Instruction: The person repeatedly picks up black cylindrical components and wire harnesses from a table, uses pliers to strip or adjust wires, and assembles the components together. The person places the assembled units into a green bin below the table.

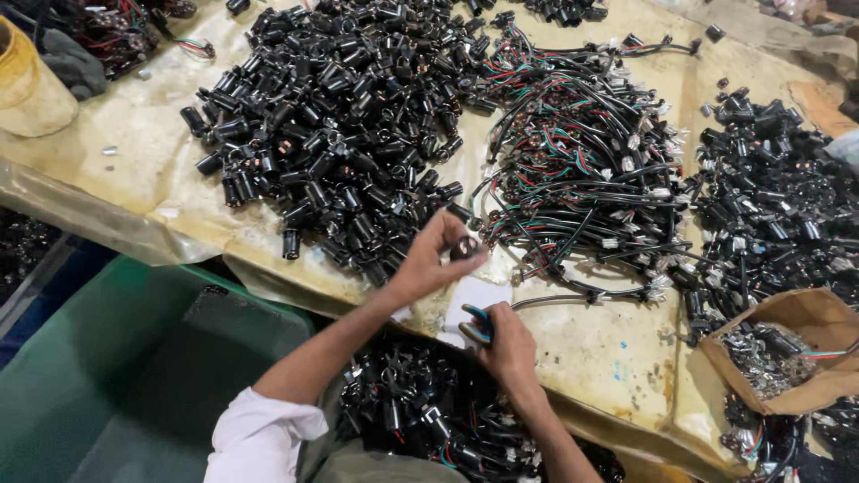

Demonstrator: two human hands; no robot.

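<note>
The left hand [428, 259] pinches a small black cylindrical part [464, 248] in a closed fingertip grip, at the desk [591, 340] edge, at six o'clock from the big pile of black parts [331, 116]. The right hand [508, 344] grips blue-handled pliers [476, 324] tight. Wire harnesses [582, 170] lie at two o'clock.

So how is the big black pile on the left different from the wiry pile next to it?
The pile of black cylinders is loose short tube-shaped parts, nearly all black; the pile of wire bundles is long tangled leads with red, green and white showing. The cylinder pile looks wider and denser; the wire pile is stringier, with gaps. Both lie on the same yellowish table cover, just beyond the left hand.
</note>
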